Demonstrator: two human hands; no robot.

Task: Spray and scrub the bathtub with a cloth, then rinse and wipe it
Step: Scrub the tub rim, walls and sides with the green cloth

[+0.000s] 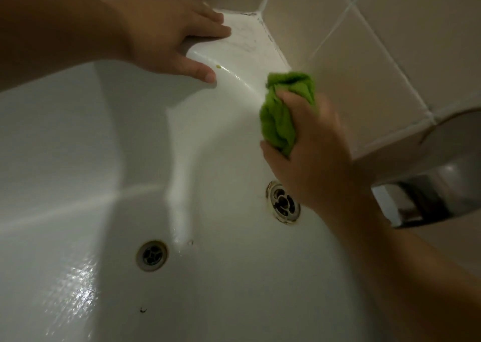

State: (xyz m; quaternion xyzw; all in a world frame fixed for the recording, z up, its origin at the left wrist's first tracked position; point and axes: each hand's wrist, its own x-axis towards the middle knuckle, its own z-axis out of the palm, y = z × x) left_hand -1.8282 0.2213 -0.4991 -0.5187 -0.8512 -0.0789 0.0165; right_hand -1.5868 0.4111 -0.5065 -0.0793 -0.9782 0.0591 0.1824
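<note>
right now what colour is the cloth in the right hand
Bright green cloth, seen in the head view.

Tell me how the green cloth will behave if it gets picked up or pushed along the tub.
The green cloth sits bunched and creased in the right hand, so it is likely floppy and light. The bathtub glistens wet, so the cloth would probably slide easily when pushed.

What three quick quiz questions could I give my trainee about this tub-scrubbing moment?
1. True or false: the right hand grips the green cloth.
2. Where does the left hand rest? A) on the chrome tap B) on the bathtub rim C) on the floor drain
3. Fill in: the small yellowish spot lies on the rim just beyond the left ___.

Key: 1 true; 2 B; 3 thumb.
</note>
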